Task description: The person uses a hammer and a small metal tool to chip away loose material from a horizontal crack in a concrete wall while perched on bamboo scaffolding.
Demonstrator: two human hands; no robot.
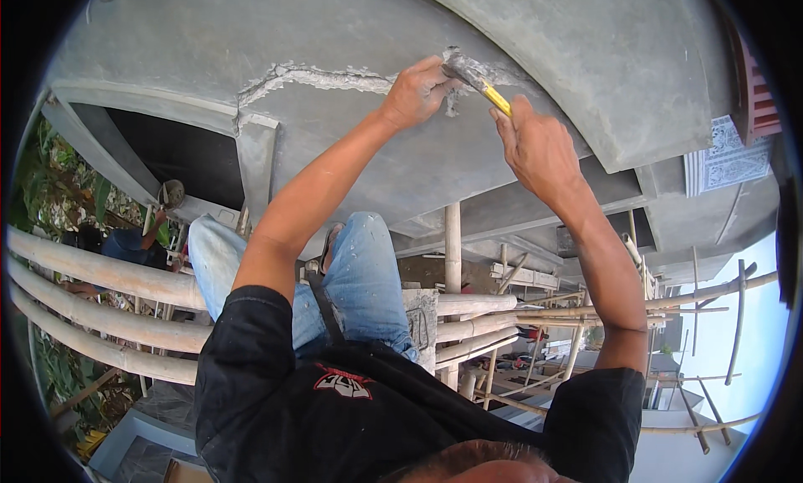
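Observation:
A hammer with a yellow handle (498, 98) is gripped in my right hand (539, 144), its dark head up against the grey plastered wall (351, 153). Close by the hammer head, my left hand (414, 96) is closed with its fingertips at the wall; what it holds, if anything, is hidden. A rough, chipped groove (322, 79) runs across the wall from the left to my left hand. Broken, pale plaster (478, 67) surrounds the hammer head.
Thick bamboo poles (109, 270) cross at the left, and more bamboo poles (477, 326) lie to the right of my knees. An upright bamboo pole (452, 249) stands before the wall. A dark opening (180, 153) is at left, with another person in blue (130, 245) below.

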